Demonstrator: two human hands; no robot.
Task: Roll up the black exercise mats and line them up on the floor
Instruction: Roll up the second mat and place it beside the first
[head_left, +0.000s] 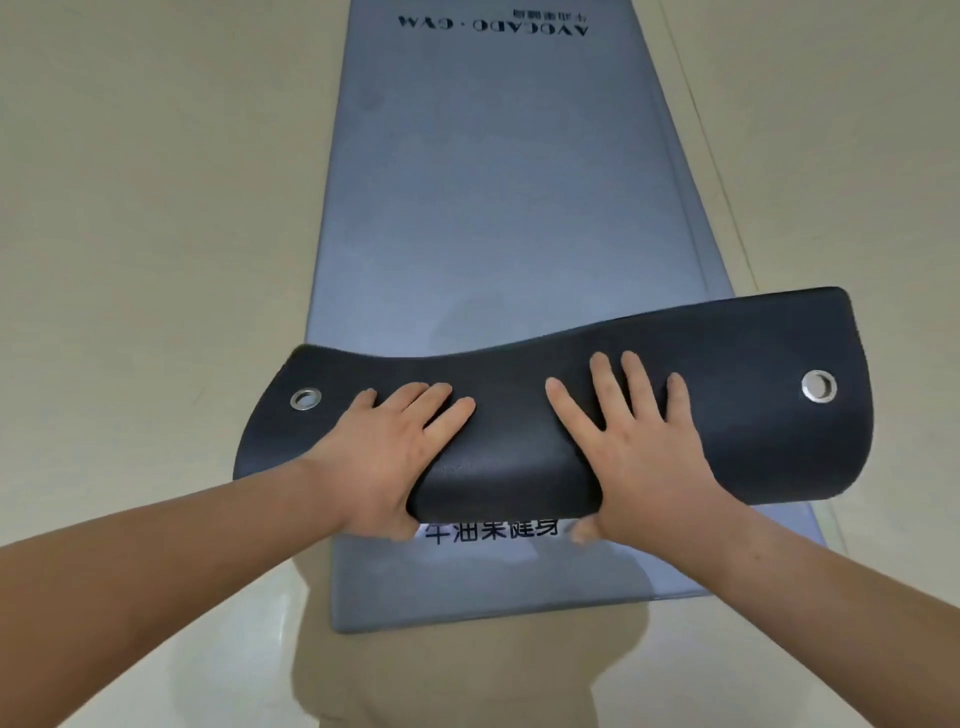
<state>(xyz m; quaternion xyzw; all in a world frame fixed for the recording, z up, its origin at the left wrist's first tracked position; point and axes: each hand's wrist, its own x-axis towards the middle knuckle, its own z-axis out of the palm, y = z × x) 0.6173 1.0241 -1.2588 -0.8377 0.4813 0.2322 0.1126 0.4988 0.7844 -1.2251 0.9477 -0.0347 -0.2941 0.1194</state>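
Observation:
A long exercise mat (493, 208) lies flat on the floor, grey-blue face up, running away from me. Its near end is folded over away from me into a loose curl (519, 457), showing the black underside. A metal eyelet sits near the left corner (305, 399) and another near the right corner (819, 386). My left hand (384, 457) and my right hand (639, 447) hold the curl side by side, fingers spread on top and thumbs tucked beneath. The curl's right side stands higher than its left.
Under the held mat lies at least one more grey-blue mat (467, 587), its near end sticking out toward me and stacked edges (680, 171) showing along the right. Beige tiled floor (130, 208) lies on both sides. Upside-down lettering (493, 23) marks the far end.

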